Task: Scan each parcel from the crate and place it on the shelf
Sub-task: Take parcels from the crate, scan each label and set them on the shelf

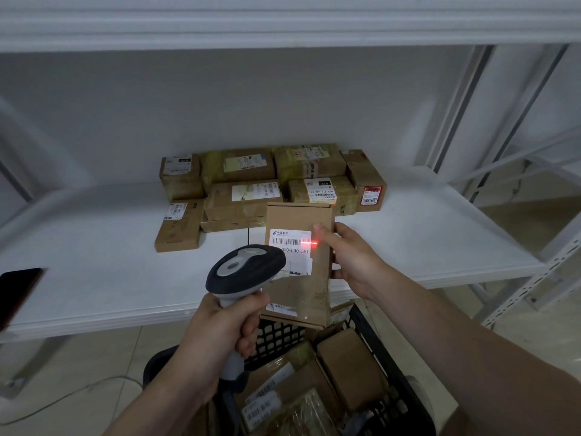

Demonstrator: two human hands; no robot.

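My right hand (352, 259) grips a flat brown cardboard parcel (309, 284) by its right edge, thumb on the front, holding it upright above the crate. A white label with a barcode faces me, and a red scan line glows across it. My left hand (220, 328) grips the handle of a grey and black barcode scanner (245, 272), whose head points at the label. Below, the black plastic crate (390, 366) holds several more brown parcels. On the white shelf (424, 228), several parcels (242, 196) lie grouped at the back centre.
A dark flat object (17, 291) lies at the shelf's left edge. A white upper shelf board runs across the top. White metal uprights (534, 278) stand to the right. A thin cable (63, 398) trails over the tiled floor at lower left.
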